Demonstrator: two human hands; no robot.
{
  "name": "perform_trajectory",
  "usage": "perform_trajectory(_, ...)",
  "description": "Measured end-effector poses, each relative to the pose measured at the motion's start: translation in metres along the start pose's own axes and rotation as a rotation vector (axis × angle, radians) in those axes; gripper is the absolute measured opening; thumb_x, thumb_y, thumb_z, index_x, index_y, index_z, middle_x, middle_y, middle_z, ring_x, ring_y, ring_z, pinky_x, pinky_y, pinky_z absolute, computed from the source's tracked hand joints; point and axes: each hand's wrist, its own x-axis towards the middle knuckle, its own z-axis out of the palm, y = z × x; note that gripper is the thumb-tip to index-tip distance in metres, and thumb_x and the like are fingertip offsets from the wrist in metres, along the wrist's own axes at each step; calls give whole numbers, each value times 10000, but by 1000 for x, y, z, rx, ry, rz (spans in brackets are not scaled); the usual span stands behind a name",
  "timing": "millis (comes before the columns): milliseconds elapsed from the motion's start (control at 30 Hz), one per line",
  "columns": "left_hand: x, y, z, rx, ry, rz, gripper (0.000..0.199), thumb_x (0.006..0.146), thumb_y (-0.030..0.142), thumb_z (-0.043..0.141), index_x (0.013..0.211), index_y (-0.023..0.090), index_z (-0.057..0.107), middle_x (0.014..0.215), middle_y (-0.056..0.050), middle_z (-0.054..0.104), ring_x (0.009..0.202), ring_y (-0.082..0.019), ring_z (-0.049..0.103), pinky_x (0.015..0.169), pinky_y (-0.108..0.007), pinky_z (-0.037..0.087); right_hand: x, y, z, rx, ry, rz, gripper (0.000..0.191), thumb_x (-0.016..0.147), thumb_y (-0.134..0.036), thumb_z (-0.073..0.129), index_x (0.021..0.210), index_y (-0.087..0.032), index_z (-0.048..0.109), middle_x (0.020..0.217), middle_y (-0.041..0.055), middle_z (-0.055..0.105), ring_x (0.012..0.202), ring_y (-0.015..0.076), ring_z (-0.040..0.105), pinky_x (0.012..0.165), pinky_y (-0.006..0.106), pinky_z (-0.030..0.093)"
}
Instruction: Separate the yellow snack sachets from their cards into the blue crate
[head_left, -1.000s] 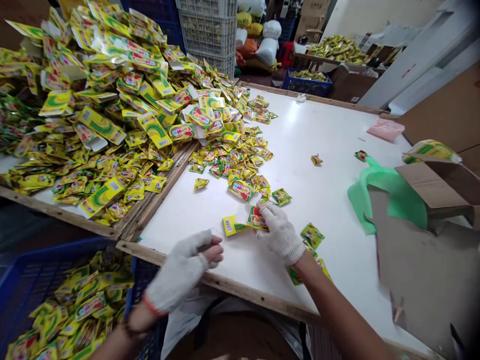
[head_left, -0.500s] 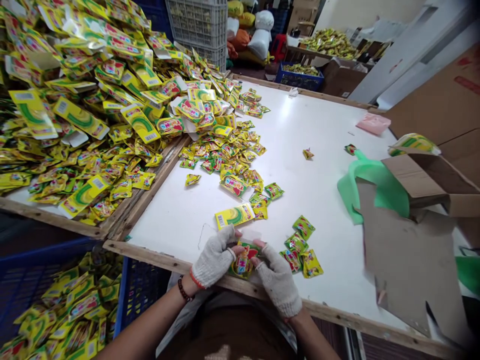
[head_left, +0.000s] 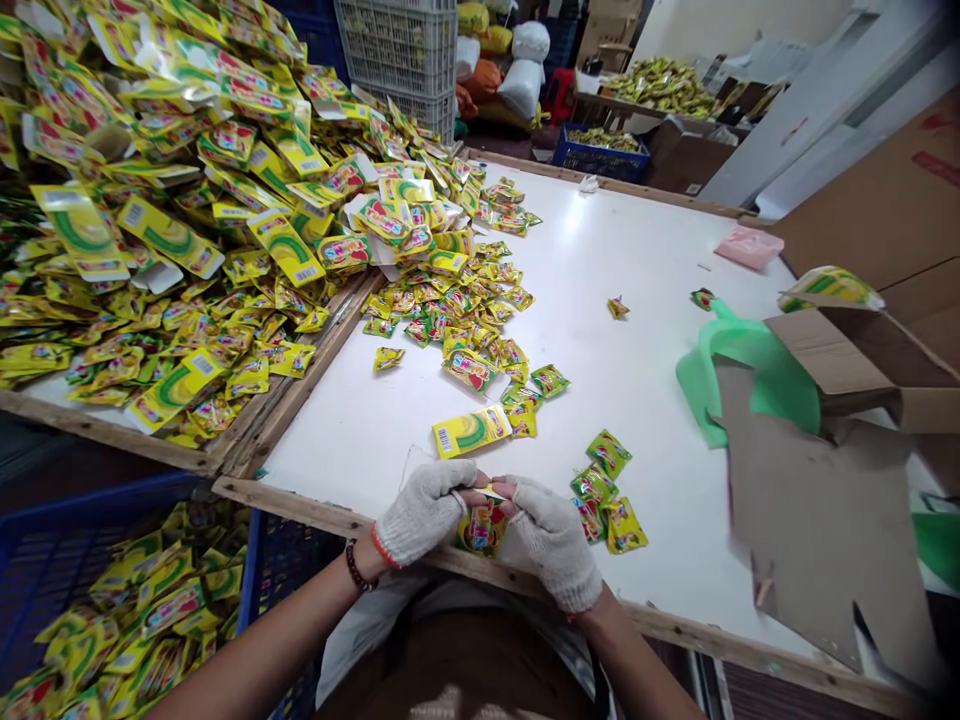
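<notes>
Both my hands wear white knitted gloves with bare fingertips. Between them, at the table's front edge, is a small yellow-and-green candy box, its printed face up. My left hand pinches the box's top end from the left. From the right, my right hand closes its fingertips on the same top end, where a bit of white flap shows. A flat yellow box lies just beyond my hands. Several small candy packets, green and yellow, lie right of my right hand.
Candy boxes and packets form a large heap at the left, spilling over a wooden divider. A blue crate of boxes stands below left. On the right are a green dustpan, a cardboard sheet and an open carton.
My fingertips have come together over the box's top end. The pale flap that stood up there is now folded down and mostly covered by my fingers.
</notes>
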Motion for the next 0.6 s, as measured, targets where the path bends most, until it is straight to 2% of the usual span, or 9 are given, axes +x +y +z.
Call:
perform_trajectory(100, 1, 10, -6, 34, -48, -2, 228, 838, 269, 493, 841, 123, 669, 792, -35, 654, 755, -155, 568, 717, -248, 433, 2, -10, -4, -3, -19, 66, 221, 824, -266, 524, 945, -198, 696, 932, 62, 713, 855, 201, 660, 773, 314, 539)
perform_trajectory(233, 6, 16, -15, 72, -113, -50, 213, 823, 274, 512, 833, 130, 669, 768, -15, 649, 739, -146, 561, 663, -216, 421, 10, -21, -10, -34, -54, 192, 190, 795, -271, 561, 887, -184, 704, 824, 41, 725, 749, 200, 666, 674, 292, 546)
perform_trajectory(333, 7, 15, -19, 60, -137, -51, 207, 825, 258, 507, 815, 123, 664, 748, -16, 639, 726, -139, 557, 658, -208, 420, 11, -19, -11, -57, -63, 199, 179, 800, -258, 557, 855, -193, 715, 804, 33, 729, 724, 192, 670, 664, 288, 551)
perform_trajectory(433, -1, 11, -20, 73, -161, 20, 210, 838, 243, 490, 804, 121, 658, 746, -29, 632, 712, -134, 554, 671, -215, 425, 2, -8, -13, -78, -92, 26, 207, 815, -231, 541, 933, -206, 709, 913, 54, 722, 817, 190, 675, 739, 298, 555)
perform_trajectory(533, -12, 3, -14, 182, -195, 214, 187, 835, 217, 484, 842, 129, 649, 767, -42, 601, 721, -139, 525, 679, -235, 415, -11, 1, -17, -153, -139, -267, 316, 809, -164, 529, 1103, -193, 643, 1100, 107, 659, 974, 198, 638, 825, 306, 535)
perform_trajectory(600, -15, -2, -6, 233, -177, 341, 186, 816, 169, 469, 893, 127, 633, 812, -60, 585, 753, -151, 511, 688, -249, 409, -16, 2, -20, -200, -154, -386, 367, 801, -154, 537, 1162, -179, 604, 1142, 135, 632, 1022, 210, 616, 839, 313, 528)
